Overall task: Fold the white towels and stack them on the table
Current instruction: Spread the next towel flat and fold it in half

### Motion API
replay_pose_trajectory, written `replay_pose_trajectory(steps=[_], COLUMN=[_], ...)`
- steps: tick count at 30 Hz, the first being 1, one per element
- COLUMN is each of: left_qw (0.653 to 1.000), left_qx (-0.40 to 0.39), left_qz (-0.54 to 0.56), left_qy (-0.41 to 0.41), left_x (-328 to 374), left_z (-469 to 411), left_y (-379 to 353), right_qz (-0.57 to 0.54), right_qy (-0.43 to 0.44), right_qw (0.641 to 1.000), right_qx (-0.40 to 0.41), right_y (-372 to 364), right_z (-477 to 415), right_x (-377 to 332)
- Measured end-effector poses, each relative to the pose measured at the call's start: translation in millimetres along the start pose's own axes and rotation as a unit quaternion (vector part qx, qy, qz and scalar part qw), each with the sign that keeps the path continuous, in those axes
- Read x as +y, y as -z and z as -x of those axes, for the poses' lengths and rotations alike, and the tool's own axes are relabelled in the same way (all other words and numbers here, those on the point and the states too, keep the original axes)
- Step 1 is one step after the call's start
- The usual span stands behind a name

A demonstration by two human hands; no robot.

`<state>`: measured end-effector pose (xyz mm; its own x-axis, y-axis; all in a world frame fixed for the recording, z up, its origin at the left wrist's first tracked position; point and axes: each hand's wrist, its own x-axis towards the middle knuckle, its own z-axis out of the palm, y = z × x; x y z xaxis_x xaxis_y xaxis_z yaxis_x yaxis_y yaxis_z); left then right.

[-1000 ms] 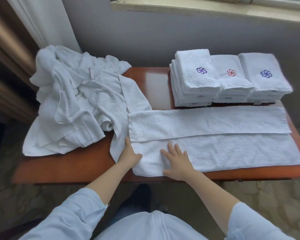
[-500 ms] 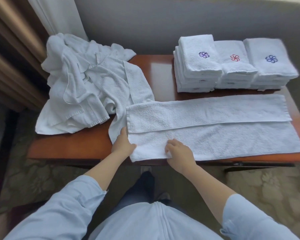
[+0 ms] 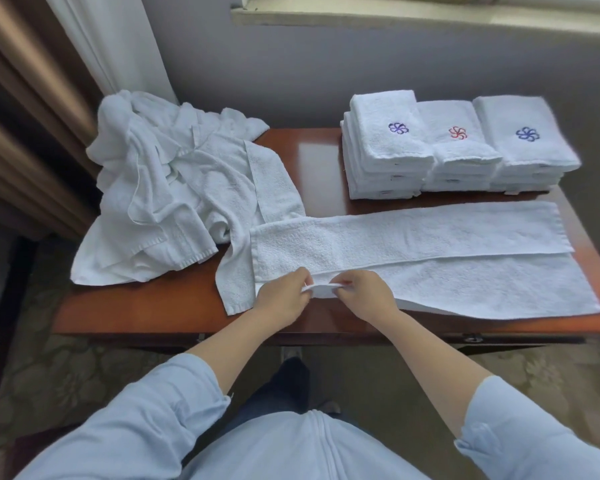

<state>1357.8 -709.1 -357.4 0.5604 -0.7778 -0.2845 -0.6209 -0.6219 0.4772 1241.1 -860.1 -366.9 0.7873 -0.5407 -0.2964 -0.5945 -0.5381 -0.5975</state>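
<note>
Fingers (image 3: 301, 278) of the left hand (image 3: 281, 301) and fingers (image 3: 343, 281) of the right hand (image 3: 366, 296) pinch the near hem of the long towel (image 3: 465, 271) close to its left end. They hold it raised off the wood, and the two hands nearly touch.

That long towel lies lengthwise across the front of the table (image 3: 146, 311). Its far part is already folded toward the person, with the folded hem running straight along its length. Right of the hands its near edge lies flat, just inside the table's front edge.

Left of the long towel a crumpled pile (image 3: 160, 188) of white towels spills over the table's left edge. One strip of the pile is tucked under the long towel's left end. Bare wood shows in front of that pile.

Behind the long towel, across a narrow strip of bare wood, stand three folded stacks: left stack (image 3: 385, 154), middle stack (image 3: 461, 154), right stack (image 3: 530, 150). Their tops carry stitched pinwheel flowers in purple, red and blue. Small tags on their sides are too small to read.
</note>
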Motion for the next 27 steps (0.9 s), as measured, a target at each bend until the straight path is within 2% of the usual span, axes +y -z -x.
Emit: replay_pose_trajectory(steps=[4, 9, 13, 16, 24, 27], left_qw=[1.000, 0.998, 0.996, 0.995, 0.993, 0.986], left_qx=[-0.003, 0.002, 0.027, 0.033, -0.021, -0.003], left_qz=[0.013, 0.017, 0.027, 0.009, -0.092, -0.165], left_qy=[0.020, 0.056, 0.080, 0.093, 0.070, 0.029], left_x=[-15, -26, -25, -29, -45, -43], left_z=[-14, -29, -45, -59, -97, -111], left_y=[18, 26, 32, 39, 42, 40], right_qz=[0.039, 0.081, 0.075, 0.090, 0.143, 0.153], right_qy=[-0.028, -0.022, 0.011, 0.010, -0.056, -0.058], right_qw=[0.999, 0.984, 0.974, 0.975, 0.985, 0.985], right_qx=[0.018, 0.155, 0.212, 0.201, 0.074, 0.061], right_y=[2, 16, 27, 29, 19, 17], right_z=[0, -13, -39, -60, -96, -103], right_x=[14, 15, 4, -2, 12, 19])
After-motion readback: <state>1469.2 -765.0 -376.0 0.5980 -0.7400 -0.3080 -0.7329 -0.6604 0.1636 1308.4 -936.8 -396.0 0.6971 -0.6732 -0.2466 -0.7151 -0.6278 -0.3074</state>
